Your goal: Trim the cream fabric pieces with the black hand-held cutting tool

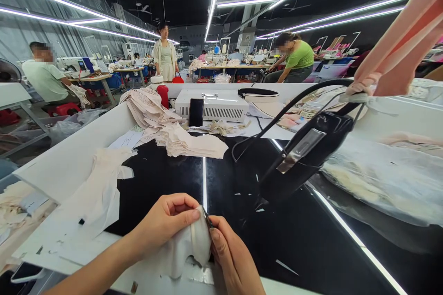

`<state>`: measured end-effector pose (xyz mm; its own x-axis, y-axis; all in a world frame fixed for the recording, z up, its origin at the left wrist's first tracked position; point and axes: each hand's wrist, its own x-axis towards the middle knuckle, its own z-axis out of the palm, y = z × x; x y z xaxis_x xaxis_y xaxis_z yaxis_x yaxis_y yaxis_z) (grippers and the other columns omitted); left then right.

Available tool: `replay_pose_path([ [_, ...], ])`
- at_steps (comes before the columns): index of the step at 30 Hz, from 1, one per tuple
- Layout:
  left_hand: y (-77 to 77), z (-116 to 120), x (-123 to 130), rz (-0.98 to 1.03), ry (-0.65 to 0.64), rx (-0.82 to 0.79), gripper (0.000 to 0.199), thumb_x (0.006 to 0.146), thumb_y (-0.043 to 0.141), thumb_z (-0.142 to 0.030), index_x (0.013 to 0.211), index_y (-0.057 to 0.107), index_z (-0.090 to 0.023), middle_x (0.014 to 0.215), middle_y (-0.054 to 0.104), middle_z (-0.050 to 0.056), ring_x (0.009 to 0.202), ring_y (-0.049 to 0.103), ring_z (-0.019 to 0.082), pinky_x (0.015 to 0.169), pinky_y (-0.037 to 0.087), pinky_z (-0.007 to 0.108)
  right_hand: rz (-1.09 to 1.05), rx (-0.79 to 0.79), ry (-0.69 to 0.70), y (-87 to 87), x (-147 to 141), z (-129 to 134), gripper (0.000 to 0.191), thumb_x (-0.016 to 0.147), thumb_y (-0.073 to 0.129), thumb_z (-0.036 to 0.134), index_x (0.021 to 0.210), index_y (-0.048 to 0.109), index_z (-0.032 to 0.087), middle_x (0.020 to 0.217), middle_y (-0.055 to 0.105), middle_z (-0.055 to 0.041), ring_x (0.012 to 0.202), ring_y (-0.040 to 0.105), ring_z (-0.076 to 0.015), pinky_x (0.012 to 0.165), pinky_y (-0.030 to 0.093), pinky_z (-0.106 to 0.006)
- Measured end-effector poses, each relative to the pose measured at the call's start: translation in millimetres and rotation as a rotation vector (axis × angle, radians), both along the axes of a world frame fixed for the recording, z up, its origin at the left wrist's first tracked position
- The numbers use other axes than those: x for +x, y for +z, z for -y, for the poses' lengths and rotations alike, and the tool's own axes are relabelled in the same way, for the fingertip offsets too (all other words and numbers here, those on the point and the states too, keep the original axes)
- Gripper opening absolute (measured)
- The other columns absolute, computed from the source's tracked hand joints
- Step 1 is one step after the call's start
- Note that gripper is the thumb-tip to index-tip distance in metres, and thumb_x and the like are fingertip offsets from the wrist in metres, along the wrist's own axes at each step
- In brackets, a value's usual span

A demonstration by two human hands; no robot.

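My left hand [176, 214] pinches the upper edge of a piece of white fabric [200, 237], which hangs down toward the near edge of the table. Close against it, my right hand [230, 251] is closed around a small dark pointed metal tool [207, 218], perhaps thread snips; most of it is hidden by the fingers. The tool's tip meets the top of the fabric beside my left thumb. Both hands are over the near edge of the shiny black tabletop [159, 179].
A black device [304, 152] with a silver plate hangs at the right, near a clear plastic bag [380, 179]. Stacked beige fabric pieces [194, 143], a phone [196, 113] and a white metal box [214, 106] are at the back. Pale cut pieces [93, 189] lie left. Several people are beyond.
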<state>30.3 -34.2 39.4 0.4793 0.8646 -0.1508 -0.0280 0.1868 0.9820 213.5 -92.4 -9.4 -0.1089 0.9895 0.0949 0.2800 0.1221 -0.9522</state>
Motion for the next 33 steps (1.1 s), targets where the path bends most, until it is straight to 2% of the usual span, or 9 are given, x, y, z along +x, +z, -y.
replay_pose_path([
  [6, 0.3, 0.6, 0.6, 0.006, 0.008, 0.006, 0.038, 0.081, 0.084, -0.052, 0.088, 0.073, -0.016, 0.081, 0.068, 0.002, 0.073, 0.056, 0.013, 0.068, 0.043, 0.023, -0.070, -0.034, -0.006, -1.4, -1.5, 0.8, 0.053, 0.103, 0.036, 0.066, 0.101, 0.066, 0.023, 0.066, 0.045, 0.0028, 0.062, 0.048, -0.0170, 0.055, 0.040, -0.026],
  [13, 0.6, 1.0, -0.3, -0.009, -0.001, 0.002, 0.037, 0.084, 0.082, -0.051, 0.091, 0.073, -0.016, 0.082, 0.067, 0.001, 0.072, 0.055, 0.011, 0.067, 0.041, 0.021, -0.034, -0.004, 0.009, 0.9, 0.2, 0.5, 0.053, 0.103, 0.036, 0.066, 0.103, 0.067, 0.023, 0.070, 0.045, 0.0032, 0.062, 0.046, -0.0163, 0.064, 0.044, -0.027],
  [26, 2.2, 1.3, -1.3, -0.042, -0.006, 0.024, 0.038, 0.083, 0.081, -0.051, 0.088, 0.072, -0.015, 0.082, 0.066, 0.002, 0.073, 0.055, 0.013, 0.068, 0.042, 0.023, -0.081, -0.040, 0.000, -4.7, -1.9, -0.5, 0.054, 0.102, 0.037, 0.067, 0.099, 0.066, 0.022, 0.064, 0.037, 0.0045, 0.058, 0.041, -0.0152, 0.049, 0.035, -0.024],
  [33, 1.4, 0.6, -1.8, -0.050, -0.012, 0.043, 0.036, 0.085, 0.080, -0.049, 0.089, 0.072, -0.014, 0.081, 0.066, 0.001, 0.072, 0.054, 0.011, 0.067, 0.041, 0.022, -0.051, -0.028, 0.008, -3.5, -0.3, 0.3, 0.054, 0.102, 0.037, 0.068, 0.102, 0.065, 0.022, 0.068, 0.047, 0.0030, 0.060, 0.042, -0.0152, 0.055, 0.036, -0.026],
])
